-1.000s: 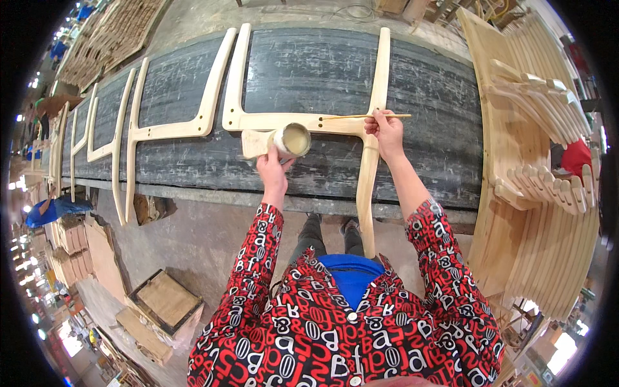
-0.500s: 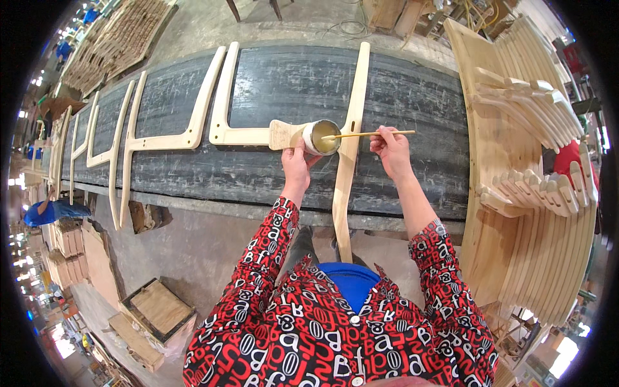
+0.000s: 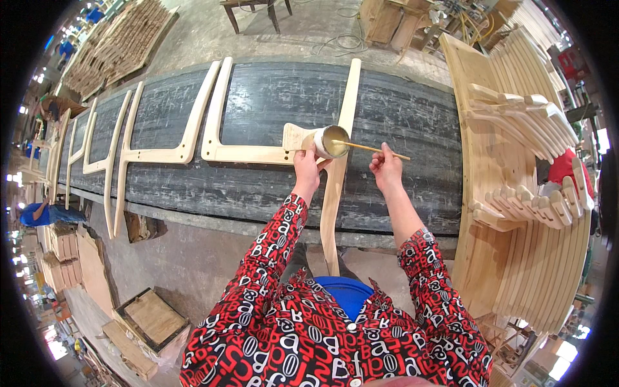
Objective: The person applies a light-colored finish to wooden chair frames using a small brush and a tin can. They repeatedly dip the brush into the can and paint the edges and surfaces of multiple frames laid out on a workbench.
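Observation:
My left hand (image 3: 307, 169) is closed around a small white cup (image 3: 320, 143) of pale yellowish, glue-like liquid, tilted with its mouth to the right. A flat, paddle-shaped wooden piece (image 3: 296, 137) sticks out left of the cup; how the two join is hidden. My right hand (image 3: 387, 173) pinches a thin wooden stick (image 3: 371, 148), whose far end is in the cup. Beneath the cup lies a pale wooden chair frame, its long curved leg (image 3: 331, 206) reaching past the table's near edge. Its crossbar (image 3: 251, 154) runs left from near the cup to another upright (image 3: 216, 109).
More chair frames (image 3: 158, 155) lie leftward along the dark, scratched table (image 3: 271, 193). At the right stand stacked curved wooden parts (image 3: 516, 258). A box (image 3: 153, 320) sits on the floor at near left, and a dark stool (image 3: 255, 6) at the far side. Other people work at far left.
The cup has moved right, from beside the frame's leg to over it. My right hand has come lower, so the stick now slants down to the right. The whole view has shifted a little.

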A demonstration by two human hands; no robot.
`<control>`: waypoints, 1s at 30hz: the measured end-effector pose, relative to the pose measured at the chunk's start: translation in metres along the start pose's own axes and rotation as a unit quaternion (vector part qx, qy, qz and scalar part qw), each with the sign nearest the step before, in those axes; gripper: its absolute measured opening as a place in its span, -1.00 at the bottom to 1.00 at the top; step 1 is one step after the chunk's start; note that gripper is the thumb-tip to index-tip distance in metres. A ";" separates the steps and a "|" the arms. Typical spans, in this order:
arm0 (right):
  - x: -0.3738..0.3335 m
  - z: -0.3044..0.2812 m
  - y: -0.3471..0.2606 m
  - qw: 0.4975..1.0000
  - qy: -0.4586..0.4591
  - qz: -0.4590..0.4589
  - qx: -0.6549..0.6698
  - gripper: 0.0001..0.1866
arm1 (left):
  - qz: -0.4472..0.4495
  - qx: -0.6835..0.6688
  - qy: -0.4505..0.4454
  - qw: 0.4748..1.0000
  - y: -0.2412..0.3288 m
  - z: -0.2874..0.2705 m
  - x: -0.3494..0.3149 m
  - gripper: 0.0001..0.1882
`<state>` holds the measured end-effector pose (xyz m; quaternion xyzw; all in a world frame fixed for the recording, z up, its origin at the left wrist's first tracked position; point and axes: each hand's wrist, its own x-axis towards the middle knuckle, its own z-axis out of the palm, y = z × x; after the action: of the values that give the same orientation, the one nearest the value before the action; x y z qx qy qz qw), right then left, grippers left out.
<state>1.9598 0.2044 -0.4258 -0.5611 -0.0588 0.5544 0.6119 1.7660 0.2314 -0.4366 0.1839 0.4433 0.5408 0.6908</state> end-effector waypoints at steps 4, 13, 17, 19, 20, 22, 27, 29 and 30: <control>0.005 0.009 -0.020 0.995 -0.065 -0.073 -0.035 -0.78 | 0.002 0.017 0.027 0.999 -0.002 -0.013 0.010 -0.76; 0.013 0.042 -0.038 0.880 -0.154 -0.267 -0.361 -0.79 | 0.020 -0.029 0.085 0.996 0.000 -0.064 -0.010 -0.74; 0.016 0.049 -0.030 0.796 -0.182 -0.301 -0.493 -0.79 | 0.025 -0.044 0.102 0.993 0.003 -0.088 -0.029 -0.73; 0.016 0.053 -0.028 0.763 -0.194 -0.317 -0.528 -0.79 | 0.028 -0.044 0.105 0.993 0.005 -0.097 -0.038 -0.73; 0.016 0.056 -0.027 0.754 -0.198 -0.326 -0.534 -0.79 | 0.029 -0.051 0.109 0.992 0.006 -0.101 -0.042 -0.73; 0.015 0.061 -0.027 0.734 -0.205 -0.343 -0.550 -0.79 | 0.031 -0.064 0.116 0.991 0.007 -0.108 -0.047 -0.74; 0.017 0.068 -0.028 0.705 -0.222 -0.354 -0.573 -0.79 | 0.040 -0.073 0.104 0.991 0.006 -0.118 -0.052 -0.73; 0.015 0.069 -0.025 0.694 -0.227 -0.370 -0.575 -0.80 | 0.042 -0.069 0.113 0.990 0.006 -0.118 -0.053 -0.73; 0.015 0.071 -0.023 0.688 -0.230 -0.378 -0.575 -0.80 | 0.043 -0.071 0.114 0.990 0.006 -0.119 -0.054 -0.73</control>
<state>1.9303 0.2653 -0.3906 -0.5887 -0.7117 0.2454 0.2945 1.6648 0.1579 -0.4742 0.0905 0.4714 0.6175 0.6231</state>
